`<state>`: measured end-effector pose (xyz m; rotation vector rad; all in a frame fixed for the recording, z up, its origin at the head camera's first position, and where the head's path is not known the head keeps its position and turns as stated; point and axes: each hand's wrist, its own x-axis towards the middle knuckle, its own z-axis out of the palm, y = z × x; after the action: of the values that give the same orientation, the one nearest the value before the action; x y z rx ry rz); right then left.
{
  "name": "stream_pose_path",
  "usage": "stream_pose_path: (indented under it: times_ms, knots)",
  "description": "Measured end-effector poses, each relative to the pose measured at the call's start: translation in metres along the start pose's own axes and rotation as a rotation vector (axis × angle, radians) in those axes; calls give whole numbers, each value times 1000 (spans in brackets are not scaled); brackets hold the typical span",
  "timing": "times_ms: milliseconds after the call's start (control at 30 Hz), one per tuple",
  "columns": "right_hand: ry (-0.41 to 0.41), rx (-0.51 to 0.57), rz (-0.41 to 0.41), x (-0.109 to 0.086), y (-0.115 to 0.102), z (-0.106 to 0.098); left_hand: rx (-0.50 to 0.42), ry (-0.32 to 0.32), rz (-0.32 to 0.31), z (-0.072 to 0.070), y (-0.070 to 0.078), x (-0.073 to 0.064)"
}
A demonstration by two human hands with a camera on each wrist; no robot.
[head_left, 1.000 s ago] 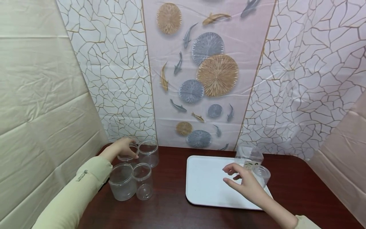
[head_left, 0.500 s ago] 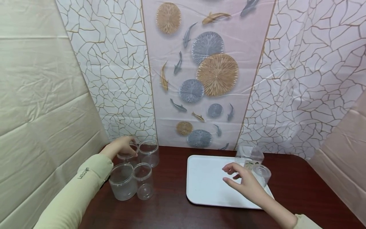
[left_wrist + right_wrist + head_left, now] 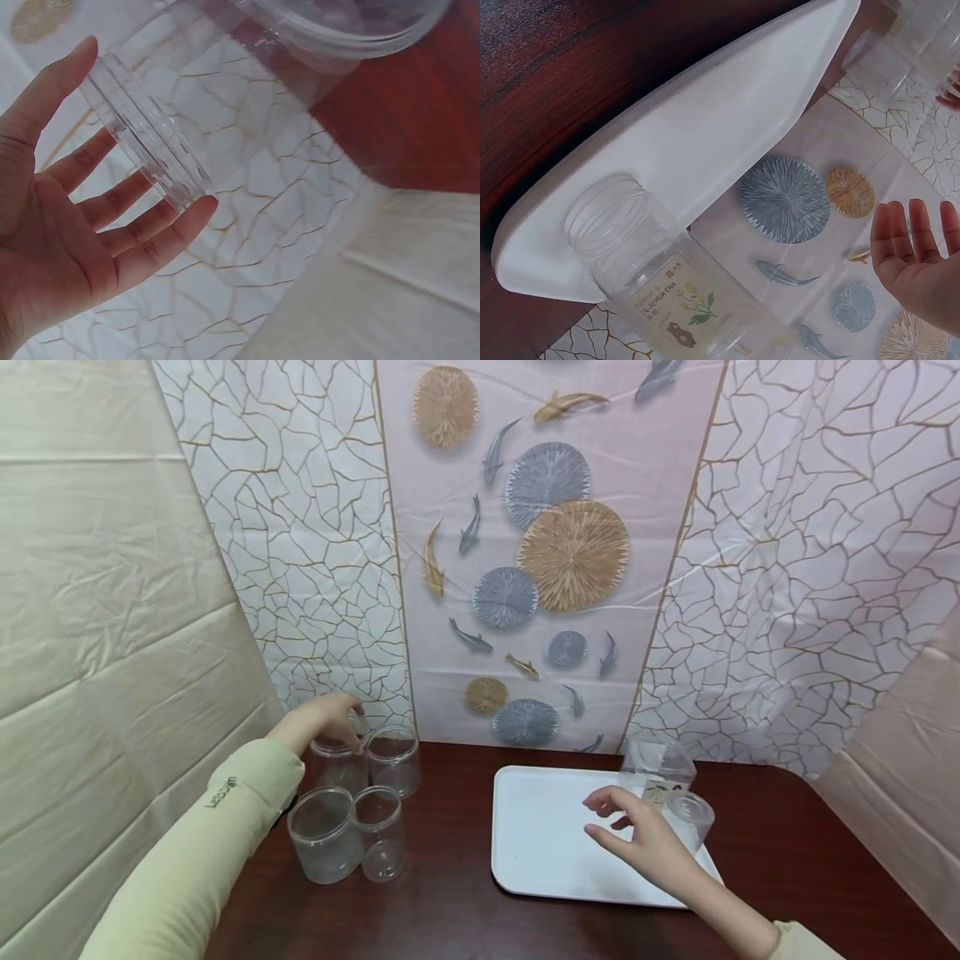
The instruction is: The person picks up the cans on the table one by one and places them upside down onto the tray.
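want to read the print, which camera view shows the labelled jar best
Right wrist view: the labelled jar appears large and partly readable. The head view shows it small, partly behind a smaller clear jar; the left wrist view shows none.

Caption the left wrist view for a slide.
Left hand gripping a clear jar by its rim, with a second jar and dark red table nearby.

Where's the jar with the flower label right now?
In the head view, the flower-labelled jar is on the right, at the far right corner of the white tray, just behind a smaller clear jar and beyond the right hand.
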<state>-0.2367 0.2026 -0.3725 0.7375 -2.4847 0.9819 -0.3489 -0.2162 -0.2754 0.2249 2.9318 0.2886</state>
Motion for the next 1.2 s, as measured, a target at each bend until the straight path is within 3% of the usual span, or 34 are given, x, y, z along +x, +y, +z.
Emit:
stream_pose_path:
  times_ms: [200, 400, 600, 800, 933, 1200]
  knots:
    - [19, -10, -19, 0, 0, -1, 22, -5, 3, -15, 9, -1]
    - [10, -1, -9, 0, -1, -1, 72, 27, 39, -21, 14, -7]
    - [0, -2, 10, 1, -2, -2, 152, 98, 98, -33, 20, -17]
    - [1, 1, 13, 2, -3, -2, 140, 197, 197, -43, 29, -28]
    - [6, -1, 9, 2, -3, -2, 141, 289, 252, -38, 40, -39]
    - [15, -9, 15, 5, -3, -2, 168, 455, 365, -16, 60, -53]
